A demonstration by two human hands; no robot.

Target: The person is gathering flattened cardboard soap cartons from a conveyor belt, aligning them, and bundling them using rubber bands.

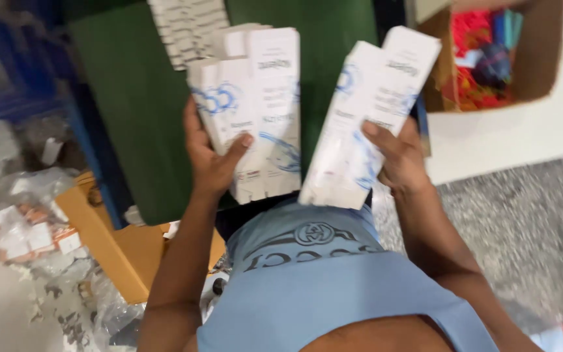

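Observation:
My left hand (pixel 211 160) grips a stack of flattened white cartons with blue print (pixel 255 111), held upright over a dark green surface (pixel 131 98). My right hand (pixel 399 160) grips a second stack of the same white and blue cartons (pixel 366 117), tilted to the right. The two stacks are apart, side by side in front of my chest. My light blue shirt (pixel 333 287) fills the lower middle of the view.
A sheet of small white pieces (pixel 187 29) lies on the green surface behind the cartons. An open cardboard box (pixel 542 52) with colourful items stands at the upper right on a white surface. Brown cardboard (pixel 109 244) and crumpled plastic wrap (pixel 21 208) lie at left.

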